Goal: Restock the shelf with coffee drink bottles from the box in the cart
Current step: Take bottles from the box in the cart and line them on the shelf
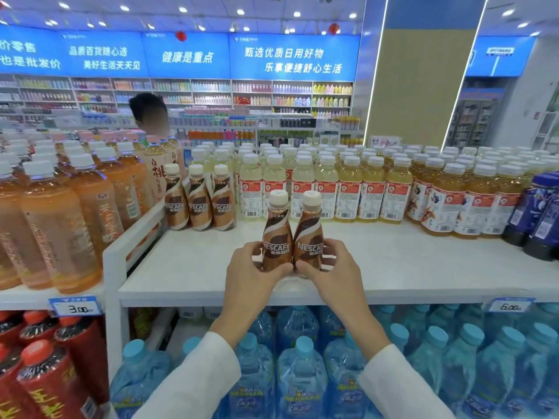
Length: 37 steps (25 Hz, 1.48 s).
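Note:
Two brown Nescafe coffee bottles with cream caps stand upright side by side near the front of the white shelf (393,261). My left hand (252,269) grips the left bottle (276,234) low on its body. My right hand (331,267) grips the right bottle (309,234) the same way. Three more coffee bottles (200,201) stand in a row at the shelf's back left. The box and the cart are out of view.
Rows of pale yellow drink bottles (326,182) fill the back of the shelf, with dark blue bottles (541,213) at far right. Orange tea bottles (60,213) stand beyond the white divider (133,234) on the left. Blue water bottles (302,373) sit below. A person (149,116) stands behind.

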Each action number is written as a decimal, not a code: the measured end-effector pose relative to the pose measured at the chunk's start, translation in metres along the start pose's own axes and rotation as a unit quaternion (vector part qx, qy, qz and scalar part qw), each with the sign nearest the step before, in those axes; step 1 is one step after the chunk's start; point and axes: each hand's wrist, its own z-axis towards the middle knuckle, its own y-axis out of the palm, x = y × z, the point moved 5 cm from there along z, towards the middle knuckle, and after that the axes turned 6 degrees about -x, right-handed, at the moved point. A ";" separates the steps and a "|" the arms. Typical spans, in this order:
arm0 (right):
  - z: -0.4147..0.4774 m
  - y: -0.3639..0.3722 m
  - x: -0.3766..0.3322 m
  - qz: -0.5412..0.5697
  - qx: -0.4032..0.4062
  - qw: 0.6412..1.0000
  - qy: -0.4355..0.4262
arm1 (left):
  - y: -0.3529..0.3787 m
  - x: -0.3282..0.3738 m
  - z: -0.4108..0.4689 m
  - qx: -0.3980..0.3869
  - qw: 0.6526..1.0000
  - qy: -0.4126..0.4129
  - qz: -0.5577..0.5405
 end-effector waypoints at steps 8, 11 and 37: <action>0.056 0.040 -0.016 -0.047 -0.019 0.999 0.006 | -0.006 -0.008 0.055 0.047 0.998 -0.041 0.026; 0.091 0.065 -0.018 -0.037 -0.031 0.999 0.003 | -0.011 -0.017 0.091 0.070 0.995 -0.069 0.022; 0.144 0.106 -0.009 -0.027 -0.001 1.000 -0.016 | 0.005 -0.038 0.146 0.151 0.984 -0.065 0.073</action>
